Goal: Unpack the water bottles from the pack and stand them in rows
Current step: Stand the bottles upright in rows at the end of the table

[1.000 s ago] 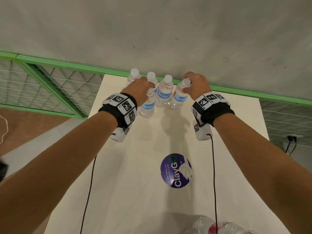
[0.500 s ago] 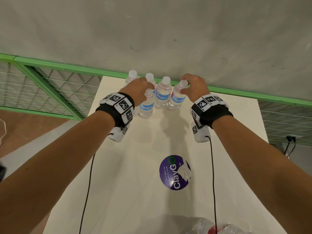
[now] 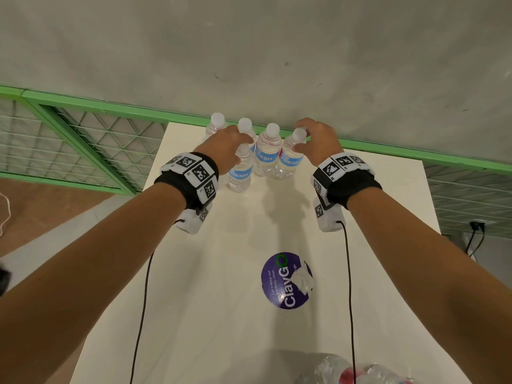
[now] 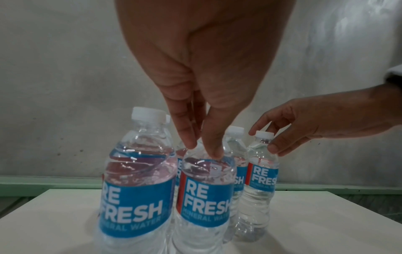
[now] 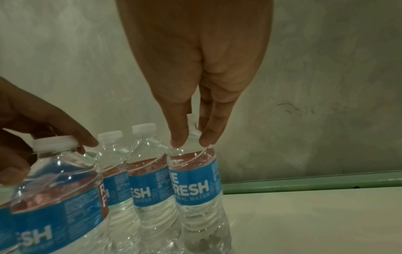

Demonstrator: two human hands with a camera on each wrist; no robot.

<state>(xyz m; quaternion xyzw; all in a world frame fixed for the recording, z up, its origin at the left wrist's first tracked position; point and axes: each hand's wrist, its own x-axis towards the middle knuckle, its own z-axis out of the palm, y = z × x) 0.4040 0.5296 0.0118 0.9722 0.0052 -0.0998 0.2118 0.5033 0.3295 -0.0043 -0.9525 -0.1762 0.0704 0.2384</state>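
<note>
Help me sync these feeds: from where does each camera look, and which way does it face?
Head: worn on the head, looking forward and down at the white table; both forearms, left hand and right hand show.
Left wrist: looks along the left hand's fingers at a REFRESH bottle.
Right wrist: looks along the right hand's fingers at the rightmost bottle.
Shared: each wrist view catches the other hand.

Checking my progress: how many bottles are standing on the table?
5: four in the back row, one front bottle under the left hand. The pack may hide more.
</note>
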